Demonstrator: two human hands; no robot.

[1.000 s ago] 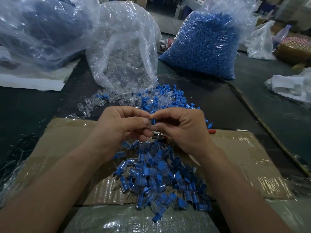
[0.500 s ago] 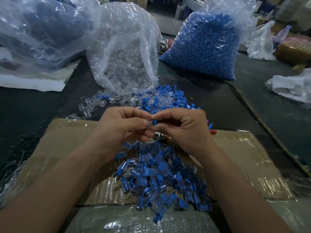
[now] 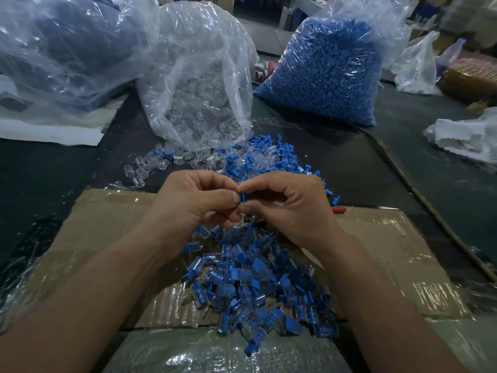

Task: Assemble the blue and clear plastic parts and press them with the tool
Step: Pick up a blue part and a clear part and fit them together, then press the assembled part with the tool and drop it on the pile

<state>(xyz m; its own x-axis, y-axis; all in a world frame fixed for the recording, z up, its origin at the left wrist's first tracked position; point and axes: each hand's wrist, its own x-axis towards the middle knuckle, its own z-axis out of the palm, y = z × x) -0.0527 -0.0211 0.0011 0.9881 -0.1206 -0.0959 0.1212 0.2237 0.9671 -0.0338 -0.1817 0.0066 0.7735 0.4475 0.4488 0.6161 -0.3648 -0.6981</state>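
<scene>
Three plastic bags stand along the top of the frame. At upper centre, a clear plastic bag of clear plastic caps (image 3: 204,84) lies with its mouth open toward you. At upper right sits a clear bag packed with blue plastic pieces (image 3: 330,68). At upper left slumps a large crumpled clear bag (image 3: 67,49) - its dark contents cannot be made out. Loose blue and clear parts (image 3: 258,157) lie scattered below the open bag's mouth, just above your hands.

At mid-frame, your left hand (image 3: 193,208) and right hand (image 3: 293,211) meet fingertip to fingertip, thumbs and forefingers pinching one small blue plastic part (image 3: 243,196) between them, the other fingers curled in. Whether a clear cap is on it, you cannot tell.

Below your hands, a heap of joined blue-and-clear pieces (image 3: 255,286) rests on a flat brown cardboard sheet wrapped in clear film (image 3: 390,251). That sheet lies on a dark tabletop (image 3: 40,179). A small red object (image 3: 339,210) peeks out just right of your right hand. A white sheet (image 3: 48,133) lies at the left edge - crumpled white plastic (image 3: 462,141) at the right.
</scene>
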